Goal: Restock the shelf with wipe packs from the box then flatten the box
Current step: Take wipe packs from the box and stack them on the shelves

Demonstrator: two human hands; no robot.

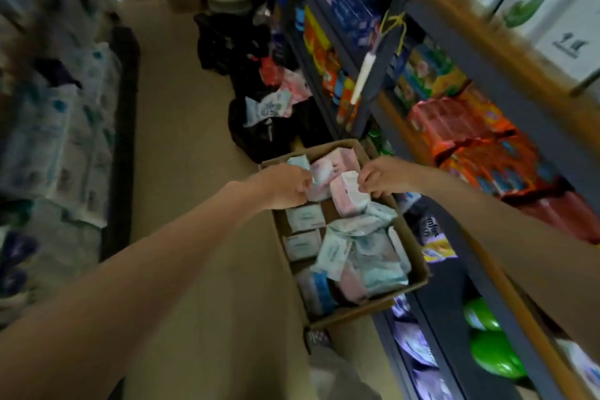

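An open cardboard box (417,256) sits on the floor against the shelf on the right, holding several wipe packs in pink, white and pale blue. My left hand (285,187) reaches over the box's far left part, its fingers closed on a pink and white wipe pack (319,183). My right hand (386,177) is closed on the top edge of another pink wipe pack (347,201) that stands tilted in the box. Pale blue packs (363,250) lie jumbled in the near half of the box.
A dark metal shelf unit (506,81) runs along the right, stocked with orange, blue and green packages. Black bags (259,120) with loose packs lie on the floor beyond the box. Bundled paper goods (58,140) line the left side of the beige floor aisle.
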